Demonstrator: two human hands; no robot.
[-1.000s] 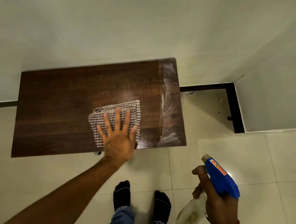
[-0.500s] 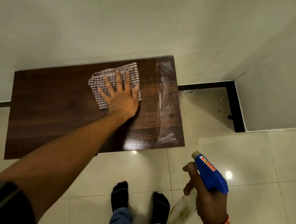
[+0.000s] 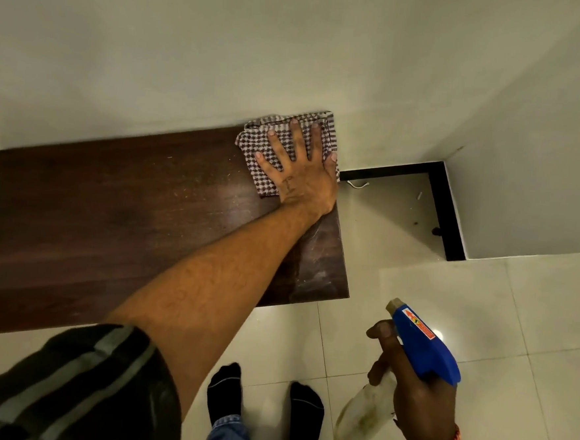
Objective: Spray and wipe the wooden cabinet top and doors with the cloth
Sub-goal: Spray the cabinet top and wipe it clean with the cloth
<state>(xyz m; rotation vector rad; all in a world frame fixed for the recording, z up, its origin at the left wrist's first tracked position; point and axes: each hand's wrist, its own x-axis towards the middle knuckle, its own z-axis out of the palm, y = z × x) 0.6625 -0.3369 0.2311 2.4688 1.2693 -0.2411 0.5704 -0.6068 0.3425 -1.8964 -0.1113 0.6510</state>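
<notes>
The dark wooden cabinet top lies below me against the pale wall. A brown-and-white checked cloth is pressed flat on its far right corner, touching the wall. My left hand lies on the cloth, palm down and fingers spread. Lower right, over the floor and off the cabinet, my right hand grips a spray bottle with a blue trigger head and a cloudy body. The index finger rests near the trigger. The cabinet doors are hidden from this angle.
Pale floor tiles surround the cabinet. A wall corner with black skirting juts out at right, with small debris on the floor beside it. My feet in black socks stand just in front of the cabinet's edge.
My left hand has slid the cloth from the front middle of the top up and right to the far right corner. The right hand with the bottle has stayed roughly in place.
</notes>
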